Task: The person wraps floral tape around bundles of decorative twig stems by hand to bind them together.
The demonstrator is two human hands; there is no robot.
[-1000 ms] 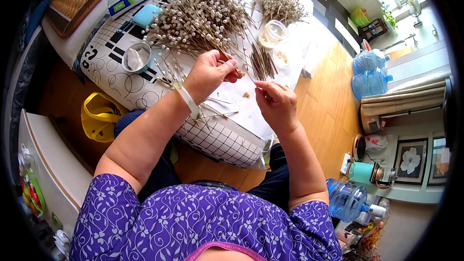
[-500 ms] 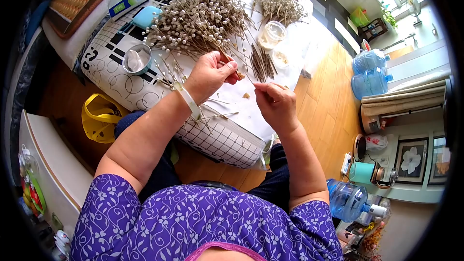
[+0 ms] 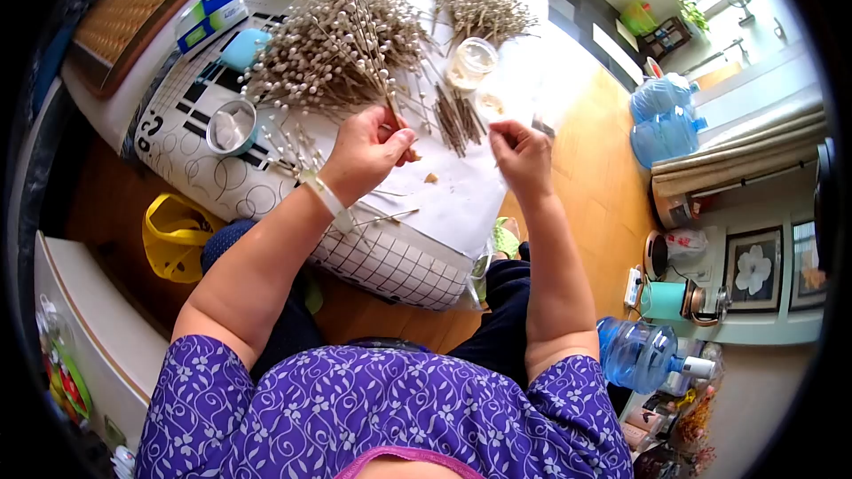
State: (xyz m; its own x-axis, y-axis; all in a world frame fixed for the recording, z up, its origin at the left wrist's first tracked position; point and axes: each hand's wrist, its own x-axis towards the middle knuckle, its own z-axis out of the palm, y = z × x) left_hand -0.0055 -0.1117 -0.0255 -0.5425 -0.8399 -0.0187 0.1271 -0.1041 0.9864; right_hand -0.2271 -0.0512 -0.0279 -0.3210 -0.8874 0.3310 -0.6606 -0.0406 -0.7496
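Observation:
My left hand (image 3: 366,155) is closed around the lower end of a thin brown dried stem with white bud-like balls (image 3: 362,31), which points up over the table. A brownish bit sticks out below its fingers. My right hand (image 3: 522,160) is held apart to the right, thumb and fingers pinched together; what they hold, if anything, is too small to make out. Beyond my left hand lies a large heap of similar dried stems (image 3: 311,53). A bundle of short brown sticks (image 3: 458,121) lies between and beyond my hands, and a small tan scrap (image 3: 431,178) rests on the white sheet.
A round clear tub (image 3: 472,62) and a shallow dish (image 3: 491,106) stand near the sticks. A smaller stem pile (image 3: 484,4) lies behind. At left are a tin with white contents (image 3: 232,127), a light-blue object (image 3: 245,50) and a tissue pack (image 3: 211,18). Loose stems lie by my left wrist.
My right hand has moved away from my left hand, widening the gap between them. The budded stem in my left hand now stands out clearly above the heap. The view has shifted slightly.

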